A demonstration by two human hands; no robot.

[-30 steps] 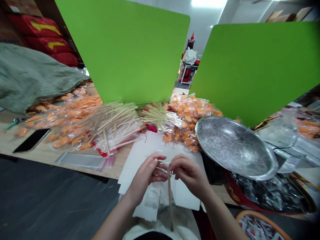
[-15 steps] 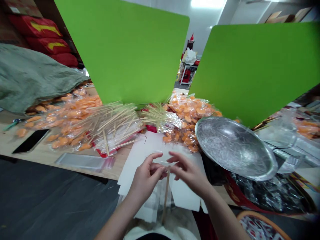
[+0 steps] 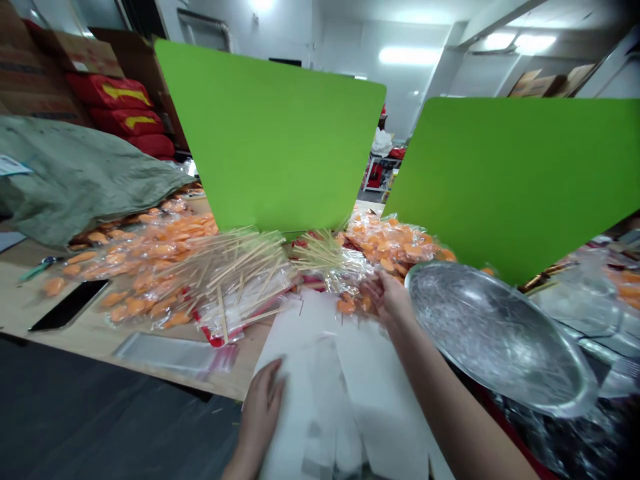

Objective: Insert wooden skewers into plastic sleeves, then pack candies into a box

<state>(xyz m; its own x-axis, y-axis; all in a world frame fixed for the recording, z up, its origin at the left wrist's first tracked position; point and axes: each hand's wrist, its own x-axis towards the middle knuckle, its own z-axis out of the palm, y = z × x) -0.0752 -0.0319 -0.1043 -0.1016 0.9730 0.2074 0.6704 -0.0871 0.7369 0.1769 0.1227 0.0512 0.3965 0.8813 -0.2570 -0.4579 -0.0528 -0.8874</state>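
My right hand [image 3: 387, 298] stretches forward to a heap of orange candies in clear wrappers [image 3: 395, 248] and touches the ones at its near edge. Whether its fingers grip a candy is blurred. My left hand [image 3: 261, 400] lies flat and empty on white paper sheets [image 3: 350, 360] at the table's near edge. Small clear bags [image 3: 325, 407] lie on the paper between my arms. A pile of wooden sticks [image 3: 240, 263] rests on plastic left of the paper. The stick I held before is not visible.
A shiny metal bowl [image 3: 493, 333] stands right of my right arm. Two green screens [image 3: 280, 133] rise behind the table. More wrapped orange candies [image 3: 145, 247], a black phone [image 3: 70, 305], a grey sack [image 3: 75, 177] and a clear zip bag [image 3: 170, 352] lie at the left.
Both hands let go of the stick and parted. My right hand reached forward to the orange candies; my left dropped flat on the paper. The camera tilted up.
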